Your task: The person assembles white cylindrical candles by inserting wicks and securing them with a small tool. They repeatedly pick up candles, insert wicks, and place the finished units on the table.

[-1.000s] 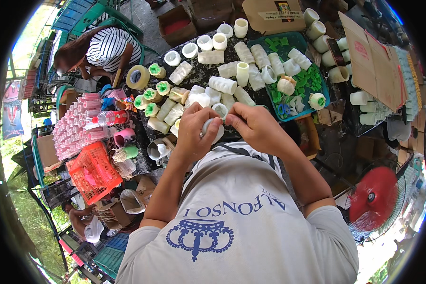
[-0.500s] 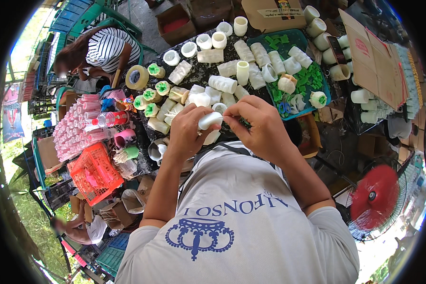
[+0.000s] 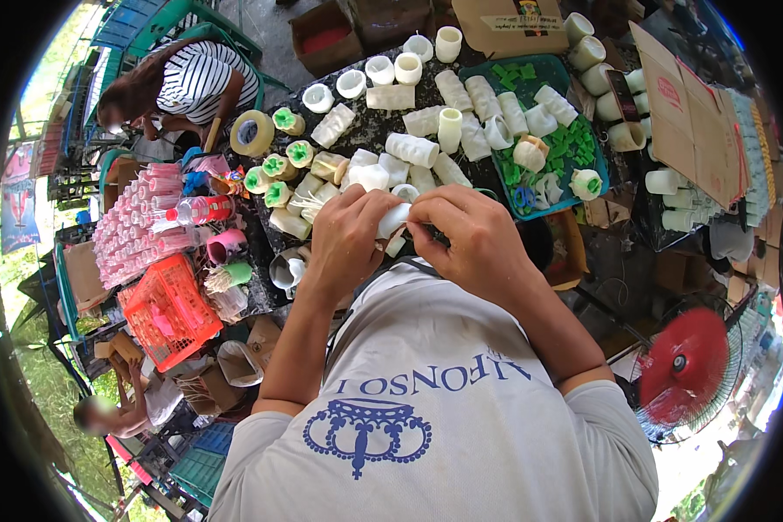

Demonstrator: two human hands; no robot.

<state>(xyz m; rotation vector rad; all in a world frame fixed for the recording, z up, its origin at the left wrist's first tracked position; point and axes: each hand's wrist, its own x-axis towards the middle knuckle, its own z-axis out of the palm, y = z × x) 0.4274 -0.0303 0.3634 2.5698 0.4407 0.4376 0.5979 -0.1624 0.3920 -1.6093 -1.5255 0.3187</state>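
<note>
Close in front of my chest, my left hand (image 3: pixel 348 239) is wrapped round a small white waxy cylinder (image 3: pixel 393 221). At its right end, the bent fingers of my right hand (image 3: pixel 468 230) pinch the rim; whether they also hold something smaller is hidden. Just beyond my hands lie several more white cylinders (image 3: pixel 411 150), some on their sides and some upright with hollow tops. Left of these stand several cylinders with green insides (image 3: pixel 299 155). A teal tray (image 3: pixel 598 165) on the right carries green pieces (image 3: pixel 572 143) and blue-handled scissors (image 3: pixel 523 198).
Far left are a tape roll (image 3: pixel 252 135), pink-and-white tubes (image 3: pixel 139 217), a red-capped bottle (image 3: pixel 202 210) and an orange basket (image 3: pixel 170 313). A red fan (image 3: pixel 680 361) stands at my right. One person in stripes (image 3: pixel 204 83) sits far left; another (image 3: pixel 122 404) is lower left.
Both hands stay close together, with the white cylinder turned slightly and shifted a little to the right between them. The person at lower left has shifted posture.
</note>
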